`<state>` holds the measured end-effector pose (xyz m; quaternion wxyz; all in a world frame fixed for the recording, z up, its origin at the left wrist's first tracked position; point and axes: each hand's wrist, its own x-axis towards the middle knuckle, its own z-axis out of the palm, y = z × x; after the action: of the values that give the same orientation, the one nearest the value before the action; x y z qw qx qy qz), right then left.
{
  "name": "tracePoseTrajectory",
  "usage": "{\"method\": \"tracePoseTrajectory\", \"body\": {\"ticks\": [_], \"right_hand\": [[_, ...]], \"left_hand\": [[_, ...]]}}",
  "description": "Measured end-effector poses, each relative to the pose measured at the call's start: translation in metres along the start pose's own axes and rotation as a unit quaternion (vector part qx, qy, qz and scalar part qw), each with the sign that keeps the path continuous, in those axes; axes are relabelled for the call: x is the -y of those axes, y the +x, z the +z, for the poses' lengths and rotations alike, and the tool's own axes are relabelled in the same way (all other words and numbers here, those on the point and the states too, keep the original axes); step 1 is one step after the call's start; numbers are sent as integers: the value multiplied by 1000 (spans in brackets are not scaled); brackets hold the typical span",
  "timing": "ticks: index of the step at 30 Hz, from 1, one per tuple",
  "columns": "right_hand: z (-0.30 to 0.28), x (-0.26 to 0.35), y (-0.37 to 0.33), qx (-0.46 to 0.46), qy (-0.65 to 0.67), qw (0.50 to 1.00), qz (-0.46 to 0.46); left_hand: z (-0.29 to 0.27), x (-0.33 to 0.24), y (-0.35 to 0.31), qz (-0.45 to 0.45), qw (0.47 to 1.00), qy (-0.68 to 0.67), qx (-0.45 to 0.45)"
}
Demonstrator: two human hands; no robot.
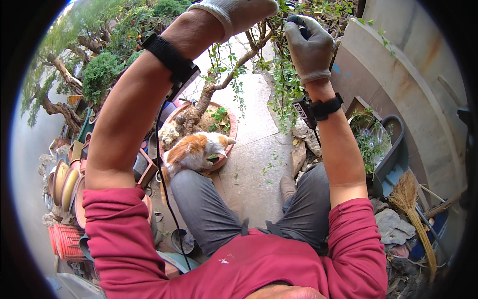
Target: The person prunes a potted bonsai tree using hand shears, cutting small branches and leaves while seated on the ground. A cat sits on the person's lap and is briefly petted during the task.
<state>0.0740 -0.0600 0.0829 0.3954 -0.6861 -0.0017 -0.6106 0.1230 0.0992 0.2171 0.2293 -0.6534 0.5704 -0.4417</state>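
Note:
Both my hands wear pale grey work gloves and are raised at the top among the branches of a potted tree (204, 97). My left hand (244, 14) is partly cut off by the picture's upper edge, and its fingers do not show clearly. To its right, my right hand (311, 50) has its fingers curled closed beside hanging leafy twigs (286, 74). Something dark shows at its fingertips, too small to name. Below, the tree's crooked trunk rises from a round terracotta pot (233, 124). An orange and white cat (194, 151) is at the pot's near rim, beside my left knee.
Stacked pots (67, 184) and bushy potted trees (102, 77) crowd the left. At right are a green dustpan-like scoop (391, 172), a straw broom (418, 219), rocks (393, 225) and a curved wall (413, 65). Leaf bits lie on the paved floor (254, 164). A black cable (162, 184) hangs from my left wrist strap.

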Motion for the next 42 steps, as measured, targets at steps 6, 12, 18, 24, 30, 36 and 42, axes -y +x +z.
{"method": "tracePoseTrajectory", "body": {"ticks": [6,12,18,24,30,36,42], "right_hand": [[-8,1,2,68,12,997,21],[-16,-4,4,133,-19,990,30],[-23,-7,6,181,-20,983,29],[-43,-8,-5,205,31,978,24],[-63,-12,-19,193,36,979,47],[-66,-14,-29,162,54,984,41],[-53,-16,-44,66,-46,989,-123]], "left_hand": [[-3,-4,3,-20,999,6,47],[-4,-7,2,-43,999,-7,22],[-9,-4,0,-43,998,-20,33],[-15,-2,3,-60,990,-75,99],[-24,-4,5,-52,990,-57,117],[-36,-5,-3,-253,898,-334,137],[-1,-5,-3,-8,995,-70,-71]]}}
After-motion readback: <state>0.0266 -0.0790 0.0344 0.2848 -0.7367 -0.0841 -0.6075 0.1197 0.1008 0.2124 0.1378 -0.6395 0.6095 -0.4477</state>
